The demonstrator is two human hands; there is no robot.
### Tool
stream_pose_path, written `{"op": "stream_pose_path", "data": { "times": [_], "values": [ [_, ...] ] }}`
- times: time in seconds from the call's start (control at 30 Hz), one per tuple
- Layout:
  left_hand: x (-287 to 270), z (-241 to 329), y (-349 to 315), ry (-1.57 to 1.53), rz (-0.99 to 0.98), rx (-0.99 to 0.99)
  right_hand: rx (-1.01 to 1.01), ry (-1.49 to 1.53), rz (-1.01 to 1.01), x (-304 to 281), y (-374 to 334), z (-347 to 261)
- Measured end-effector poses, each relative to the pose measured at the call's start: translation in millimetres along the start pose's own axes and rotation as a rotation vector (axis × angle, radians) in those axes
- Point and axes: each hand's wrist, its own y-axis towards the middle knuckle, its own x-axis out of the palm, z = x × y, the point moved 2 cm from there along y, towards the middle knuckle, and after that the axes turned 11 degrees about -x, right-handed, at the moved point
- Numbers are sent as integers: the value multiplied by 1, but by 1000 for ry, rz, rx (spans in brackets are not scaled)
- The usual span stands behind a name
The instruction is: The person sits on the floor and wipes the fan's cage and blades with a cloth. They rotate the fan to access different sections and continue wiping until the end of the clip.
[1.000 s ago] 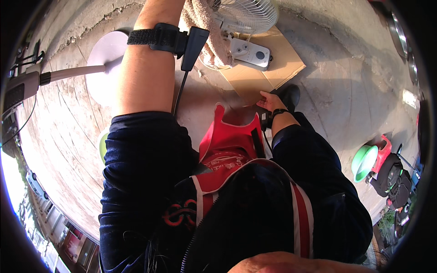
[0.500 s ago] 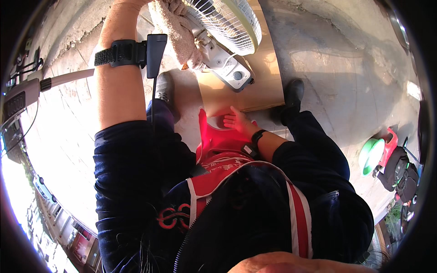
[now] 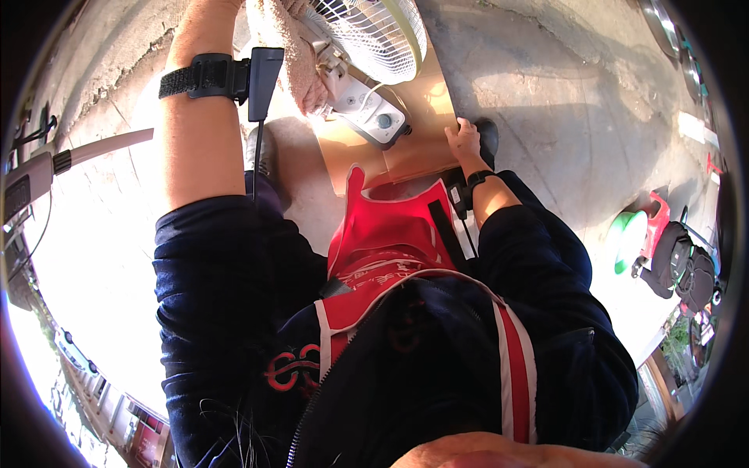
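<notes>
R hand (image 3: 466, 142) by cardboard (image 3: 425, 144) edge, can't tell fingers' grip; L hand (image 3: 222, 3) mostly cropped, fingers o/o frame.

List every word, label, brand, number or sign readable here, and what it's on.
Red apron: white lettering, creased and foreshortened, not clearly legible.
Navy jacket: red looped emblem, no clear word.
Fan base: panel marks, too small.
Right-wrist device: pale label, too small.
Nothing else reads clearly.

Fan (image 3: 373, 35), on cardboard sheet (image 3: 425, 129); towel (image 3: 287, 58), just left of fan; right hand (image 3: 465, 142), at sheet's right edge; basin (image 3: 629, 242), well right of sheet; backpack (image 3: 685, 269), right of basin.
</notes>
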Motion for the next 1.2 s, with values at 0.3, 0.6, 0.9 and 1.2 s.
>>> {"op": "stream_pose_path", "data": {
  "times": [0.3,0.6,0.9,1.2],
  "values": [
    [21,17,-6,-240,47,56,297,696,-797,32,-82,2],
    [52,50,-26,-52,-25,302,413,725,-493,-57,-6,-38],
    [100,71,-18,354,223,589,-561,1105,55,-263,109,-229],
    [130,70,-2,239,180,629,-105,716,59,-251,123,-220]
  ]
}}
